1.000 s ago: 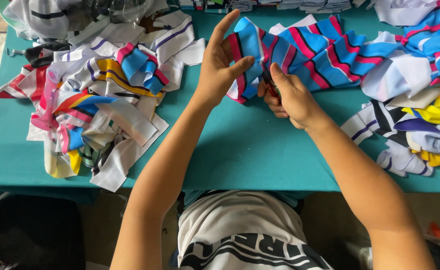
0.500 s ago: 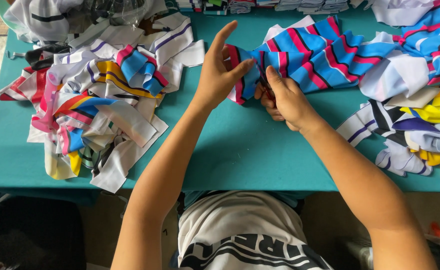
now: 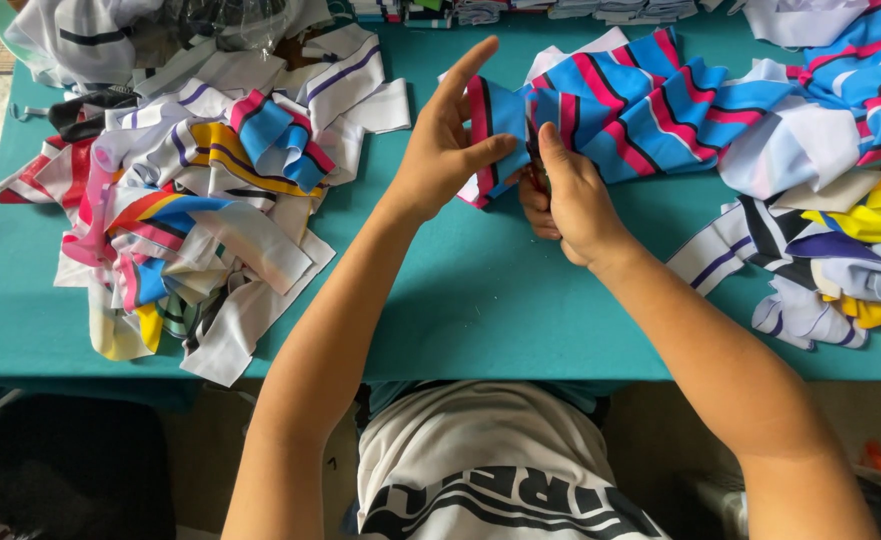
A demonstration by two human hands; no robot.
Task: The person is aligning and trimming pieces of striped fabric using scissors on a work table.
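Observation:
A long piece of blue fabric with pink, black and white stripes [image 3: 650,110] lies across the teal table [image 3: 460,290]. My left hand [image 3: 445,150] pinches its left end between thumb and middle fingers, index finger pointing up. My right hand [image 3: 570,200] is closed just right of that, thumb pressed on the fabric's edge. A small reddish-dark tool [image 3: 537,182] shows between its fingers, mostly hidden.
A heap of mixed coloured and white fabric strips [image 3: 190,200] covers the table's left side. More white, yellow and navy pieces [image 3: 830,250] are piled at the right. Folded stacks [image 3: 520,10] line the far edge. A dark bag [image 3: 70,460] sits below left.
Both hands and the pinched fabric end have shifted slightly away from me along the table. The grip looks the same, with my left index finger still raised.

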